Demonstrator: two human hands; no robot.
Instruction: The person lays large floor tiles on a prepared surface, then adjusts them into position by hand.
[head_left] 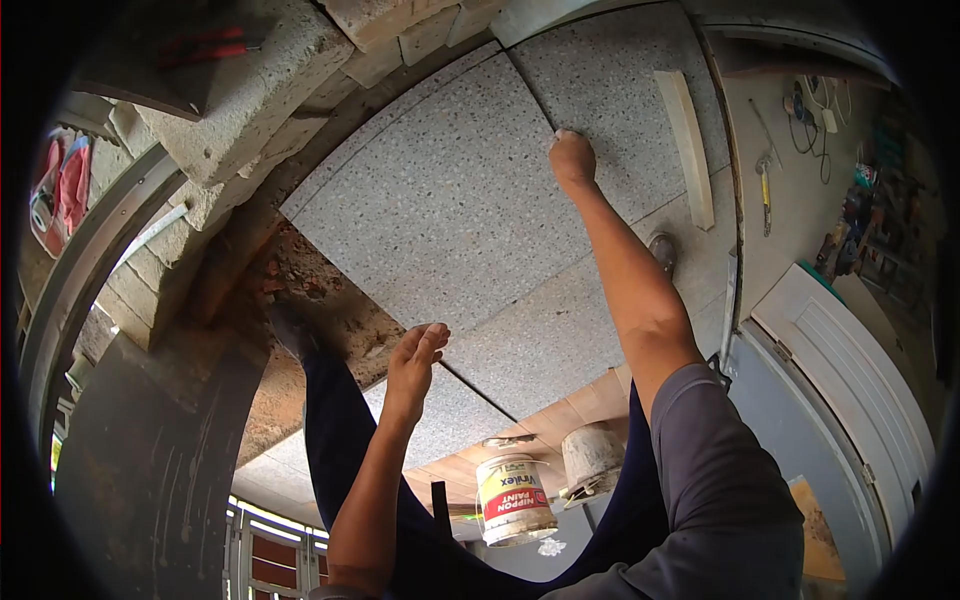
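Note:
My right hand [573, 160] is closed like a fist over the dark seam between a large speckled floor tile [430, 190] and the speckled tile [620, 70] beyond it. Whatever it may hold is hidden by the fingers. My left hand [413, 368] hovers near the large tile's lower edge, its fingers loosely stretched and nothing visible in them. Below that hand, another seam divides the nearer speckled tiles. A pale narrow strip [688, 150] lies on the tiles to the right of my right hand.
Bare soil with rubble [325, 285] borders the tiles on the left, below stacked pale blocks [250, 90]. Between my legs stand a paint bucket [515, 500] and a dirty grey bucket [592, 458]. A white panelled door [850, 350] and scattered tools are at right.

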